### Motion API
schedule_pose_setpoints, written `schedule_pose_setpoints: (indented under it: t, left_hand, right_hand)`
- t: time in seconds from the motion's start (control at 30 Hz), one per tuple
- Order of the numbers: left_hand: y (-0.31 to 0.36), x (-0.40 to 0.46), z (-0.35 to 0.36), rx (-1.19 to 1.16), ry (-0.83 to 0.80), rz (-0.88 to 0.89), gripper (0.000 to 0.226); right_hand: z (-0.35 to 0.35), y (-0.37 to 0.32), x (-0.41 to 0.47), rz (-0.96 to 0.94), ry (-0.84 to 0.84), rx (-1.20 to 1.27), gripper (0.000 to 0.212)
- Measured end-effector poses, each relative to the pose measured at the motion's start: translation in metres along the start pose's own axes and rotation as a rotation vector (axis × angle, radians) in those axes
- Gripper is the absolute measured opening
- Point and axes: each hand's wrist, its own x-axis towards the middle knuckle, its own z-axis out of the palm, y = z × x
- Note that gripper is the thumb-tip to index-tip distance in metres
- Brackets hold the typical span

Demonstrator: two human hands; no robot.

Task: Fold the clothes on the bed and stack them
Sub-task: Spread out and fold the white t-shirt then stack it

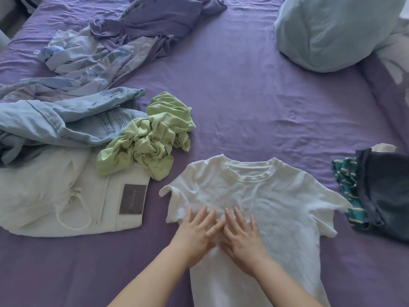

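Note:
A white T-shirt [276, 196] lies spread flat on the purple bed [254, 96], collar away from me, both short sleeves out to the sides. My left hand [197, 231] and my right hand [241, 233] press side by side on its chest, fingers straight and spread. To the left lie unfolded clothes: a crumpled green garment [150, 138], white trousers with a grey label [55, 191], and light blue denim [55, 120]. At the right edge sits a pile of a dark navy garment [385, 191] over a teal striped one [347, 180].
A patterned pale blue sheet [88, 60] and a purple cloth [155, 21] are bunched at the far left. A light blue pillow [332, 32] lies at the far right. Bare purple sheet shows in the middle of the bed.

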Motion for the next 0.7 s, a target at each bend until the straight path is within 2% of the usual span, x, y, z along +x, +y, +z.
schedule_pose_setpoints:
  t: [0.07, 0.27, 0.4, 0.5, 0.53, 0.63, 0.7]
  left_hand:
    - [0.012, 0.007, 0.008, -0.026, -0.088, -0.096, 0.069]
    - [0.062, 0.018, 0.009, -0.057, -0.087, -0.223, 0.081]
    - [0.117, 0.039, 0.002, -0.099, -0.08, -0.054, 0.069]
    - [0.155, 0.064, -0.015, -0.022, -0.012, 0.123, 0.061]
    - [0.166, 0.074, -0.022, 0.003, 0.019, 0.177, 0.061]
    - [0.198, 0.108, -0.047, 0.102, 0.101, 0.323, 0.052]
    - [0.217, 0.13, -0.06, 0.209, 0.117, 0.392, 0.04]
  right_hand:
    - [0.003, 0.015, -0.015, 0.04, -0.029, -0.026, 0.068]
    - [0.003, 0.055, -0.067, 0.193, -0.107, 0.022, 0.067]
    - [0.012, 0.082, -0.104, 0.146, -0.083, 0.037, 0.063]
    - [0.032, 0.096, -0.136, 0.073, 0.058, -0.025, 0.041]
    - [0.039, 0.099, -0.147, 0.078, 0.07, -0.007, 0.044]
    - [0.061, 0.102, -0.177, 0.192, 0.084, 0.118, 0.076]
    - [0.069, 0.103, -0.193, 0.232, 0.092, 0.196, 0.082]
